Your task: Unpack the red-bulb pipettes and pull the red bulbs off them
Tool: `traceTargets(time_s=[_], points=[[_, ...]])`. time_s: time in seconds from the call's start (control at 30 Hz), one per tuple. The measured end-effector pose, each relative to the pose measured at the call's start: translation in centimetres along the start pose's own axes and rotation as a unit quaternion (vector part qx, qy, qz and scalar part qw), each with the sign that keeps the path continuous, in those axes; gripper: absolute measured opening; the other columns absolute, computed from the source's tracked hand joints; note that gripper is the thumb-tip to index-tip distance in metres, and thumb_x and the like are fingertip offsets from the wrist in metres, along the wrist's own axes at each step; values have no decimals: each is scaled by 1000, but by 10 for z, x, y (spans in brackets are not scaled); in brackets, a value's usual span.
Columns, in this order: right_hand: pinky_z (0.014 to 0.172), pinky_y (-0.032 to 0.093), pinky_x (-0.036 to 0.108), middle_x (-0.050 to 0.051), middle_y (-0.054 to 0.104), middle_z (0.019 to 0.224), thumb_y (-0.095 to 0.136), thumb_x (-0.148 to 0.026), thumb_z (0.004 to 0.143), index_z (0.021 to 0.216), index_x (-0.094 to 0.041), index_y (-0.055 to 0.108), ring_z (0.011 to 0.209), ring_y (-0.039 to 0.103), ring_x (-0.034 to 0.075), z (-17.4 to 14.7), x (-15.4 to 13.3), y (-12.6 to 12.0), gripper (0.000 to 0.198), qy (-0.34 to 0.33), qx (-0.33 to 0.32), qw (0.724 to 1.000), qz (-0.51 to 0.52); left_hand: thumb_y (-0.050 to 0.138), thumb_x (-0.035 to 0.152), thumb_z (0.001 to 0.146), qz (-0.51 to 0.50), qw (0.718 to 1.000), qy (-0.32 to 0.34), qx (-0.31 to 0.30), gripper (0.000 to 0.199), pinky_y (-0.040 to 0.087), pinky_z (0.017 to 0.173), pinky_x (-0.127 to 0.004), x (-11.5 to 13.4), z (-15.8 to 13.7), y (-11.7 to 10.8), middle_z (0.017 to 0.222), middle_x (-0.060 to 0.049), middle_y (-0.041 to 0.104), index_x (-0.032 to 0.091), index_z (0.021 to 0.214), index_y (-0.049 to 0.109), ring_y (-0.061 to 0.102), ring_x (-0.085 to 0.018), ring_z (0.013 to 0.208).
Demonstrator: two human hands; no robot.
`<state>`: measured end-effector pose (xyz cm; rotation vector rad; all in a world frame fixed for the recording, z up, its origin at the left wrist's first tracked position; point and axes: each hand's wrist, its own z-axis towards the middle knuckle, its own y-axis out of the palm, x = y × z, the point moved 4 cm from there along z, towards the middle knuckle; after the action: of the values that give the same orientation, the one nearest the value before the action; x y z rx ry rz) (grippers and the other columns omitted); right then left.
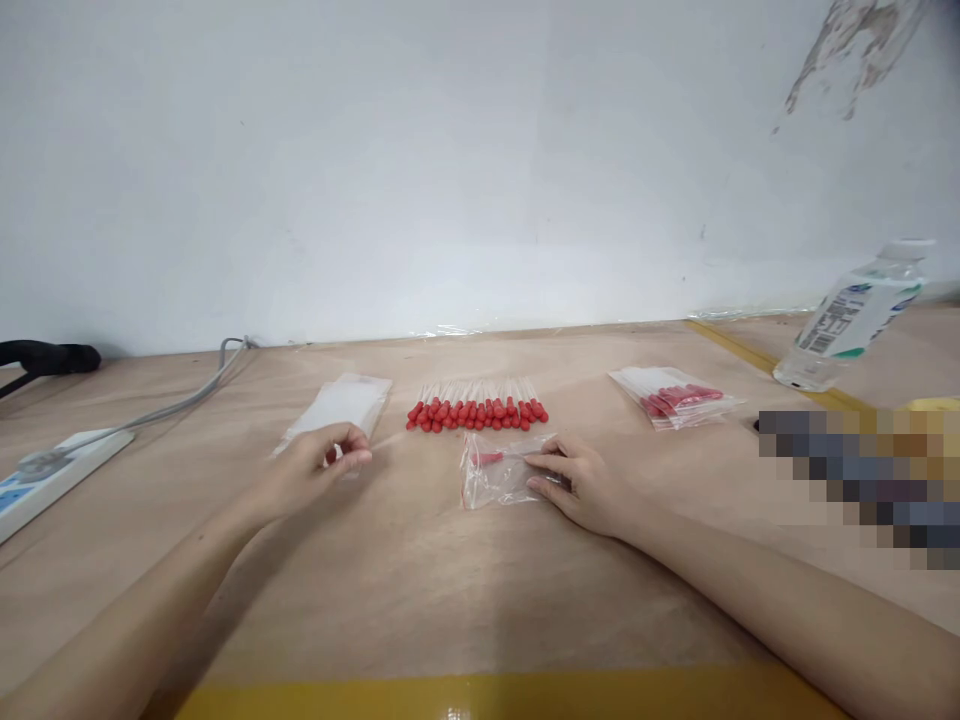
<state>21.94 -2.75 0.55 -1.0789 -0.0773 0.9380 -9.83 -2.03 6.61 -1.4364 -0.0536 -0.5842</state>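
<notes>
- Left hand (319, 465): thumb and fingertips are pressed together, pinching a dropper (331, 455); its red bulb shows between the fingers, and its thin clear stem points toward the right hand.
- Right hand (589, 487): forefinger and thumb lie slightly parted, their tips on a clear bag (499, 480); whether they pinch the film or only rest on it cannot be told.
- Bag: lies flat between the two hands, its near end under the right fingertips; one red bulb shows inside, toward the end that faces the left hand.
- Row of droppers (480, 412): lies beyond the bag, between the hands and farther forward than both; red bulbs face the person, clear stems point toward the wall (480, 180).
- Bag stack (341, 405): translucent, just beyond the left hand, which overlaps its near edge in this view.
- Filled bags (675, 385): piled beyond the right hand and to its right, with red bulbs showing through.
- Bottle (855, 315): white-capped, farther out to the right of the right hand, beyond the filled bags.
- Power strip (97, 445): well to the left of the left hand, with a grey cable (172, 408) running from it toward the wall.
- Yellow tape (480, 692): crosses the table (420, 590) on the person's side of both hands.
</notes>
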Motion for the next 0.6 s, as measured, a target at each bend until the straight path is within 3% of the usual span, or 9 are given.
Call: traceTargets(time_s=[0.07, 0.17, 0.27, 0.4, 0.5, 0.6], points=[[76, 45, 32, 7, 55, 89, 49, -32, 82, 104, -20, 62, 82, 53, 16, 0, 0, 0, 28, 1, 0, 1000, -2, 44, 40, 81, -61, 997, -3, 49, 22, 41, 55, -23, 8, 14, -7, 65, 2, 55, 19, 84, 51, 51, -11, 56], [76, 46, 32, 6, 55, 90, 49, -32, 82, 105, -22, 61, 82, 54, 16, -1, 1, 0, 28, -1, 0, 1000, -1, 47, 39, 80, -119, 991, 3, 60, 23, 44, 54, -25, 31, 46, -4, 57, 4, 54, 18, 91, 47, 52, -11, 50], [77, 46, 31, 7, 55, 90, 49, -31, 82, 105, -21, 61, 83, 54, 16, -1, 1, 0, 28, 0, -3, 1000, -1, 51, 34, 79, -12, 999, -31, 40, 21, 46, 60, -26, 49, 86, 11, 70, -1, 61, 15, 89, 51, 58, -13, 62], [77, 45, 32, 6, 54, 89, 50, -29, 81, 104, -21, 61, 83, 53, 17, 0, -1, -1, 27, 2, -4, 1000, -1, 52, 30, 83, 45, 998, -44, 12, 26, 49, 73, -34, 57, 129, 33, 97, -7, 59, 12, 102, 53, 58, -18, 84], [77, 45, 33, 6, 55, 90, 50, -29, 81, 104, -22, 61, 83, 53, 17, 0, -1, -1, 26, -3, 0, 1000, 3, 54, 32, 81, 75, 996, -40, 28, 28, 47, 75, -37, 59, 141, 41, 96, -9, 58, 10, 98, 56, 56, -20, 87], [77, 45, 32, 6, 55, 91, 51, -29, 81, 104, -22, 61, 84, 53, 17, -1, 1, 1, 26, -5, 4, 1000, 9, 54, 30, 79, 95, 990, -21, 102, 19, 43, 71, -34, 70, 124, 39, 79, -7, 58, 12, 85, 57, 54, -20, 79]])
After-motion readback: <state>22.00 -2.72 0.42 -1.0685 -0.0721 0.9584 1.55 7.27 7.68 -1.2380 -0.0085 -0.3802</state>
